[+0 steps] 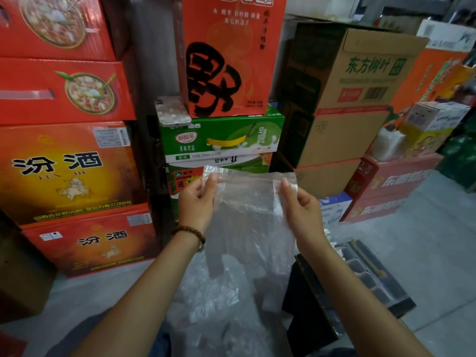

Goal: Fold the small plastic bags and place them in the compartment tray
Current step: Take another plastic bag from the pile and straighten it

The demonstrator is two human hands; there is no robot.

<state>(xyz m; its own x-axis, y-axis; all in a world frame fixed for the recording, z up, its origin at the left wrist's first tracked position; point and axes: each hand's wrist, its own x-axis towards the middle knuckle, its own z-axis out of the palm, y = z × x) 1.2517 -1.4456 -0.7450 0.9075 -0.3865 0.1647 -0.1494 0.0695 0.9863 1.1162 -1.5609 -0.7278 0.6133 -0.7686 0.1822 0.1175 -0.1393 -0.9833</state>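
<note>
While clear plastic bag (247,202) is pinched at top corners by left hand (198,199) and right hand (301,204), skewed fold risked: film slick, limp.

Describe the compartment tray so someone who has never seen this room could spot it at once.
Below the wall of stacked cartons, look low on the person's right side. The compartment tray sits there, just outside the right forearm. Unlike the printed cartons and the clear bags nearby, it is dark, flat and split into rows of small cells.
</note>
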